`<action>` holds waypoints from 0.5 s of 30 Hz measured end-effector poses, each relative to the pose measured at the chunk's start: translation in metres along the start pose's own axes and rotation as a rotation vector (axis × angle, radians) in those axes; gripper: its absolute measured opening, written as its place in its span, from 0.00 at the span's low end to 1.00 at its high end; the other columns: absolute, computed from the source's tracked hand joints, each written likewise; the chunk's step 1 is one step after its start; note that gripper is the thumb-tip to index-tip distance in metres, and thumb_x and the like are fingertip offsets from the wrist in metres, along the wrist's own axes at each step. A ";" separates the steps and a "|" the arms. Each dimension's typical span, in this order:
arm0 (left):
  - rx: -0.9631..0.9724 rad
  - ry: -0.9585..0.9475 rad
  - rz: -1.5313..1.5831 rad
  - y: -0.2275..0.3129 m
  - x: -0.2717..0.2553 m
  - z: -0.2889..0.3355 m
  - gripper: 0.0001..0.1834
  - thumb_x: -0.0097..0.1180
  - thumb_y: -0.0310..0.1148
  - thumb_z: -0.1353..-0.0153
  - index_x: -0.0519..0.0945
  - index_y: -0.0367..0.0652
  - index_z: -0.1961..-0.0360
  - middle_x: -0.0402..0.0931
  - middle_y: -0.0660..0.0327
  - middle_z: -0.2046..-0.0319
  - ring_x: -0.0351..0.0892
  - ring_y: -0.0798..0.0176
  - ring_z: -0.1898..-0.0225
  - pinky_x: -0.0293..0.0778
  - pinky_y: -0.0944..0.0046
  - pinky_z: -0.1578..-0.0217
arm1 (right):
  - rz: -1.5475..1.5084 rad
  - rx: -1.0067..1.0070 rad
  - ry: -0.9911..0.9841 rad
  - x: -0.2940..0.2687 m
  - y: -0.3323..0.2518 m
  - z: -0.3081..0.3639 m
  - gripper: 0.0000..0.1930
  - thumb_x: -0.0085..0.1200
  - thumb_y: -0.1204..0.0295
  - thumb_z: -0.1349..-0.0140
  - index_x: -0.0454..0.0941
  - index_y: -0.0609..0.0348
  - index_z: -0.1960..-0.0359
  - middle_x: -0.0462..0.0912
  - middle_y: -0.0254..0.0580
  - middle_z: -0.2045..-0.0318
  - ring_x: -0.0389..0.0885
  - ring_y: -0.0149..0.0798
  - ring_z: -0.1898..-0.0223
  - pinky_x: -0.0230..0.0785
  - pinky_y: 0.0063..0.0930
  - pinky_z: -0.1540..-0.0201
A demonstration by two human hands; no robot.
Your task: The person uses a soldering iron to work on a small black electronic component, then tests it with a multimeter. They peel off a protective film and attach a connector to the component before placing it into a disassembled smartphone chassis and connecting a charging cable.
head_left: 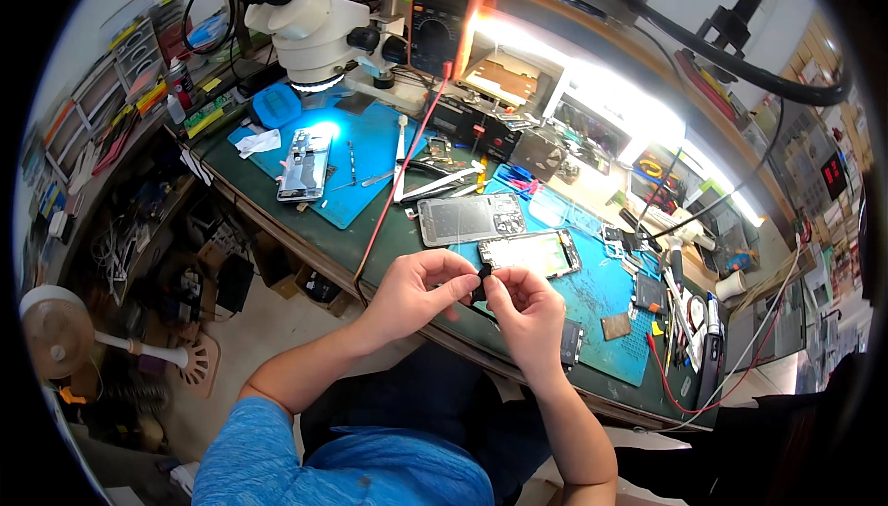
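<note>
Above the bench's front edge, my left hand (426, 291) and my right hand (525, 310) meet, thumbs and forefingers pinched together. Between the fingertips is a small black part (483, 272); its kind is too small to make out, and the fingers hide much of it. Just beyond my hands lies an opened phone frame (529, 254) with a pale, greenish inside. Left of that rests a grey phone panel (470, 218) with camera openings at one end. A dark flat module (571, 343) sits near the edge, beside my right wrist.
A white microscope (310, 34) lights another opened phone (304, 166) on the blue mat (347, 207). An orange multimeter (448, 16) stands at the back, its red lead (393, 191) crossing the bench. Tweezers and tools (680, 321) crowd the right; a fan (60, 332) stands lower left.
</note>
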State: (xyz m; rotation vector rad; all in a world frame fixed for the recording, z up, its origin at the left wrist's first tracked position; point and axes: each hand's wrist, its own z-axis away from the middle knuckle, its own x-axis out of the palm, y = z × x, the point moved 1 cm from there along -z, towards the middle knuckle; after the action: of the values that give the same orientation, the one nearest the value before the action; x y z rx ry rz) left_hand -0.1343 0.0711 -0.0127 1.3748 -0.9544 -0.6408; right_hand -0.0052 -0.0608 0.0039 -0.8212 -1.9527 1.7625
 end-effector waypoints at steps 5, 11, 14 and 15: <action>0.021 0.019 0.086 -0.003 0.015 0.003 0.11 0.63 0.33 0.27 0.83 0.35 0.53 0.85 0.62 0.62 0.86 0.71 0.61 0.83 0.69 0.68 | -0.054 0.037 0.038 -0.012 0.004 0.011 0.04 0.64 0.76 0.31 0.82 0.65 0.60 0.85 0.28 0.68 0.80 0.18 0.70 0.70 0.14 0.68; 0.166 0.086 -0.220 0.007 0.033 0.012 0.11 0.64 0.32 0.28 0.81 0.35 0.53 0.84 0.61 0.62 0.82 0.75 0.69 0.78 0.74 0.73 | 0.457 -0.412 0.182 -0.017 -0.007 0.024 0.07 0.69 0.77 0.41 0.82 0.60 0.65 0.86 0.38 0.70 0.83 0.31 0.73 0.76 0.23 0.69; 0.124 0.065 -0.215 0.009 0.044 0.012 0.11 0.63 0.32 0.28 0.81 0.34 0.52 0.84 0.61 0.62 0.81 0.76 0.71 0.78 0.74 0.75 | 0.558 -0.584 0.219 -0.020 -0.003 0.029 0.09 0.70 0.79 0.45 0.80 0.59 0.67 0.85 0.42 0.66 0.85 0.41 0.70 0.78 0.33 0.68; 0.100 0.063 -0.207 0.011 0.046 0.011 0.11 0.63 0.32 0.28 0.81 0.34 0.52 0.84 0.61 0.62 0.82 0.75 0.70 0.78 0.74 0.75 | 0.578 -0.612 0.232 -0.021 -0.001 0.029 0.09 0.70 0.79 0.45 0.80 0.59 0.67 0.85 0.42 0.66 0.85 0.41 0.70 0.78 0.34 0.68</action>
State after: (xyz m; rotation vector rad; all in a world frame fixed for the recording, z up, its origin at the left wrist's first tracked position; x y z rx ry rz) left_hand -0.1224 0.0276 0.0055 1.5871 -0.8091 -0.7078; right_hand -0.0076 -0.0967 0.0026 -1.8573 -2.2546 1.2128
